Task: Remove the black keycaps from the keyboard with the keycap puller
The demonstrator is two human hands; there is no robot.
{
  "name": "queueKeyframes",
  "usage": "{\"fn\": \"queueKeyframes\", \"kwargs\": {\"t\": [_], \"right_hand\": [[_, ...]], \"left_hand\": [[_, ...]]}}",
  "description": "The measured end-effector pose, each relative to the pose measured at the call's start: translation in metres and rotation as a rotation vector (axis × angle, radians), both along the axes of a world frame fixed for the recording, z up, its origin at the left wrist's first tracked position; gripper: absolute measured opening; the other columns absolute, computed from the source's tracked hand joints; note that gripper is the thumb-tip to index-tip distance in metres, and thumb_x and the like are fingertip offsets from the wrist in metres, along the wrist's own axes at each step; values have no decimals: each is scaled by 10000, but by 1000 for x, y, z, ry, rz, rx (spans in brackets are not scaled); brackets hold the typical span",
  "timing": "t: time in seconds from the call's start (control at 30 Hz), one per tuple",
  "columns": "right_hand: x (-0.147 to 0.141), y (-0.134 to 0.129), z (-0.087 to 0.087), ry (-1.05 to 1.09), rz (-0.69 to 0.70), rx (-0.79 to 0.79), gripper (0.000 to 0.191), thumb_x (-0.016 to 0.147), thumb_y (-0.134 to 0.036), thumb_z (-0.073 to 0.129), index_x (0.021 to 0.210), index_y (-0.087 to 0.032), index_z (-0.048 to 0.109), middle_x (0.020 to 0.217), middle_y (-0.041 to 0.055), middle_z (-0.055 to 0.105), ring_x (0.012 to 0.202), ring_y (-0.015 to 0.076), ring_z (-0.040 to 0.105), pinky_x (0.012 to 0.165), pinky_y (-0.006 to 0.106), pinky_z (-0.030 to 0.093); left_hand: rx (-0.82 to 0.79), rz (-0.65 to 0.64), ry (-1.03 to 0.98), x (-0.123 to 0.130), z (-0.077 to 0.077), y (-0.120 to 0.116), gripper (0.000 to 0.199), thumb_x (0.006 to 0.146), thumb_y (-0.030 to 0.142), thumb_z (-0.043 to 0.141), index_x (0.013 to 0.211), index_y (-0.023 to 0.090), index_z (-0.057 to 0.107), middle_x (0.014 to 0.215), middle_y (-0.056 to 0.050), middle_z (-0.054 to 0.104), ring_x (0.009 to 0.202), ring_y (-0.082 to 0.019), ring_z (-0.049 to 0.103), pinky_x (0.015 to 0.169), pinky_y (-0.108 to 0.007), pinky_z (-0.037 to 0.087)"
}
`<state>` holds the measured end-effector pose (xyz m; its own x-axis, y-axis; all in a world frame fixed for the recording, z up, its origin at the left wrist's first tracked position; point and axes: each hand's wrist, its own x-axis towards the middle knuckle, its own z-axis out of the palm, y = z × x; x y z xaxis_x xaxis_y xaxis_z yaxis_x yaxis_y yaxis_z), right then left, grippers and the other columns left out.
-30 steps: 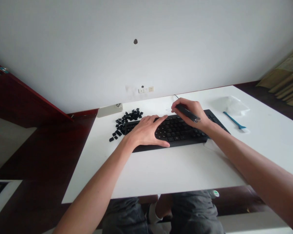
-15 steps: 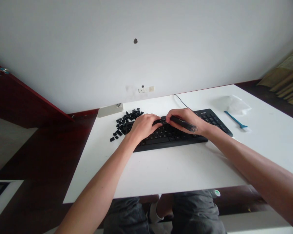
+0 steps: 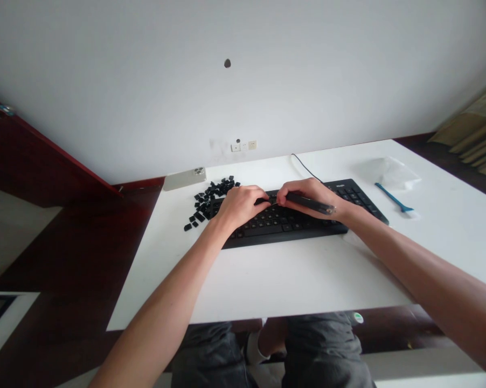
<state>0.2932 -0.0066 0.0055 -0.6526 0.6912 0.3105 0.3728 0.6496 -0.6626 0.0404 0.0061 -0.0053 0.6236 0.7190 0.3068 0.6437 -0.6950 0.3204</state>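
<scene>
A black keyboard (image 3: 267, 230) lies on the white table, with keycaps off across much of its left and middle part. My right hand (image 3: 307, 195) is closed around a black-handled screwdriver-like tool (image 3: 311, 203), held like a pen over the middle of the keyboard. Its thin tip points left toward my other hand. My left hand (image 3: 241, 205) rests over the keyboard's left part, thumb and forefinger curled close together beside that tip. Whatever sits between them is too small to make out. Black loose keycaps (image 3: 205, 207) are heaped just left of the keyboard, partly behind my left hand.
A phone (image 3: 184, 179) lies at the table's back left corner. On the right are a blue brush (image 3: 394, 198) and a crumpled clear plastic bag (image 3: 396, 173). The keyboard's cable (image 3: 305, 166) runs to the back edge, below wall sockets (image 3: 244, 146).
My right hand has shifted slightly right, and the tool is turned a little flatter, its thin tip now showing. The left hand has barely moved. The view has shifted a little.
</scene>
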Motion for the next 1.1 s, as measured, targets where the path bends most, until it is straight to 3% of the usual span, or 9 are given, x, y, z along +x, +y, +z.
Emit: {"fn": "queueKeyframes", "kwargs": {"t": [0.43, 0.67, 0.83, 1.0, 1.1], "right_hand": [[4, 7, -10, 10, 7, 70, 131, 997, -307, 625, 959, -218, 714, 968, 57, 774, 870, 191, 721, 826, 328, 532], [3, 1, -6, -58, 66, 95, 148, 959, -180, 562, 978, -231, 700, 1057, 65, 763, 951, 211, 708, 877, 360, 525], [-6, -9, 1, -126, 23, 135, 228, 904, -84, 521, 945, -223, 697, 889, 29, 701, 794, 173, 635, 759, 317, 479], [-15, -16, -1, -186, -79, 186, 291, 838, -18, 510, 965, -199, 700, 894, 30, 670, 744, 149, 596, 696, 284, 437], [-20, -18, -1, -210, -130, 204, 348, 805, 12, 490, 986, -191, 707, 950, 47, 680, 768, 156, 613, 686, 279, 421]], "left_hand": [[-17, -25, -50, -3, -5, 4, 117, 989, 313, 745, 1060, 251, 815, 1159, -9, 809, 1017, -212, 778, 913, -353, 609], [-84, -119, -117, -10, -8, 10, 161, 996, 178, 679, 1093, 234, 794, 1184, -22, 796, 1091, -210, 755, 992, -358, 598], [-101, -120, -138, -13, -6, 7, 386, 893, 10, 585, 1115, 246, 793, 1230, -8, 785, 1141, -196, 740, 1069, -362, 574], [-82, -160, -139, -12, -6, 6, 181, 954, 186, 691, 1077, 258, 803, 1204, -14, 778, 1117, -199, 736, 1036, -357, 575], [-79, -120, -135, -10, -7, 6, 181, 1002, 192, 647, 1054, 266, 804, 1179, -9, 783, 1091, -192, 740, 997, -347, 580]]}}
